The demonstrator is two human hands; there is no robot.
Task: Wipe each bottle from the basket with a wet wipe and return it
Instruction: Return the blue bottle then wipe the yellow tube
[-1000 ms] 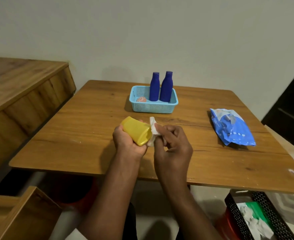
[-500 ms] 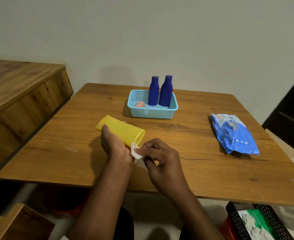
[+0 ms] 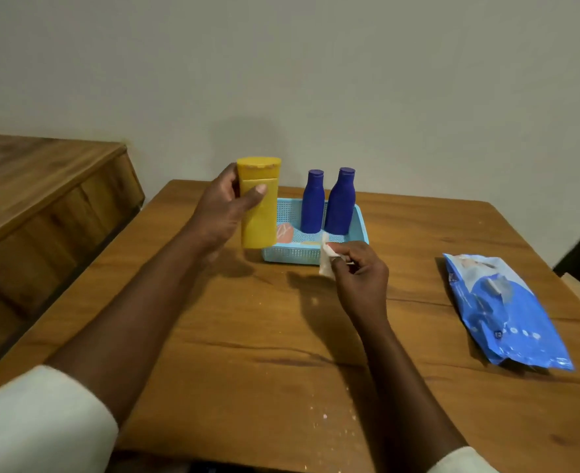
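Yellow flat-capped bottle (image 3: 259,213) stands upright, cap up, gripped by the left hand (image 3: 223,213) at frame centre-left beside the blue basket (image 3: 290,256); right hand (image 3: 358,273) pinches a white wet wipe (image 3: 325,264).

A tall yellow plastic bottle (image 3: 259,213) is hiding the light blue mesh basket's (image 3: 315,256) left end; a pinkish item (image 3: 285,232) inside is staying unidentifiable.

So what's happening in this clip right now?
A person is cleaning bottles at a wooden table. The left hand grips a yellow bottle upright, raised beside the light blue basket. The right hand pinches a white wet wipe near the basket's front. Two dark blue bottles stand in the basket; a blue wipes pack lies to the right.
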